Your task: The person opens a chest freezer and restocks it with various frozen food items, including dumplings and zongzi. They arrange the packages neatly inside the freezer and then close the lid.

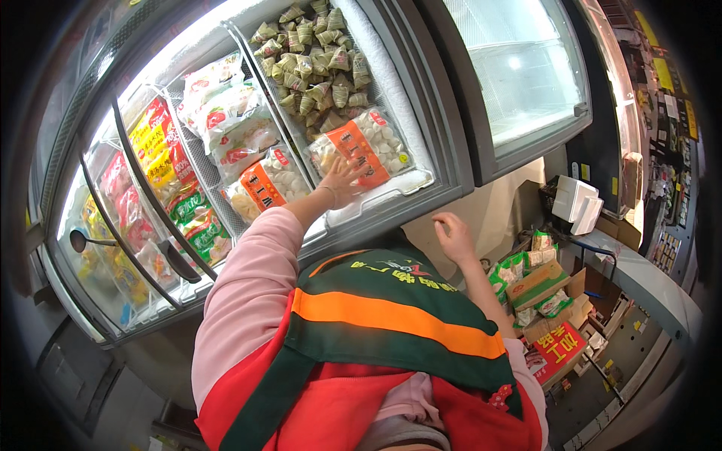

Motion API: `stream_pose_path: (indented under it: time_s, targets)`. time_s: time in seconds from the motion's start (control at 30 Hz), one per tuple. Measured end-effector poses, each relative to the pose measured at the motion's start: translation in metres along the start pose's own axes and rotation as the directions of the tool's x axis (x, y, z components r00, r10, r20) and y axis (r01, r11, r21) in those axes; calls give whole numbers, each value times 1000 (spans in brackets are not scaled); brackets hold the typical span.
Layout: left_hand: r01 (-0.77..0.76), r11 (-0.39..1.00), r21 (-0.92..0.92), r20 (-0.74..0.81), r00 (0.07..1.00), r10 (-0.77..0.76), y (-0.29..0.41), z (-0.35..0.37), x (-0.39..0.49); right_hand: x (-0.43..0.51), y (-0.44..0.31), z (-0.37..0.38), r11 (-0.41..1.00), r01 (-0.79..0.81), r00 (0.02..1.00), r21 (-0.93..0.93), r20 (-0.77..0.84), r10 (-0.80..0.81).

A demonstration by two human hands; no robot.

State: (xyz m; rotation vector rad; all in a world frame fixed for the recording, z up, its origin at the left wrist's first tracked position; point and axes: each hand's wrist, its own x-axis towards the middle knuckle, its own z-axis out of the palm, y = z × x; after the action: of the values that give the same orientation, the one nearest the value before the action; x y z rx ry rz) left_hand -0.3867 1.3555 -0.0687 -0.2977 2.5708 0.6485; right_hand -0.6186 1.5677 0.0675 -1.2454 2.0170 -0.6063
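My left hand (342, 183) lies spread on the lower left part of a clear bag of dumplings with an orange label (356, 147), in the right compartment of a chest freezer. Above that bag is a heap of leaf-wrapped rice dumplings (316, 62). A second bag of dumplings with an orange label (260, 185) lies in the compartment to the left, below white frozen-food bags (240, 121). My right hand (453, 237) hangs outside the freezer's front edge, its fingers curled and nothing visible in it.
Wire dividers part the freezer (459, 194). Red, yellow and green food bags (163, 152) fill the compartments at left, behind dark curved bars. A sliding glass lid (524, 73) is at upper right. Cardboard boxes (538, 290) with green bags and a white foam box (572, 200) stand at right.
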Motion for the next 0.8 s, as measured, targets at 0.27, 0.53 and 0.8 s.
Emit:
stream_pose_path:
  time_s: [0.27,0.53,0.8]
  targets:
    - [178,982,-62,150,974,-167,24,13,-3,-83,110,-22,928,-361,932,93,41,359]
    - [556,563,-611,-207,574,-792,44,-64,33,-237,356,-70,891,93,992,-444,121,-43]
    - [-384,827,-412,-891,-23,-454,240,-132,150,-251,461,-150,797,-574,818,188,112,564]
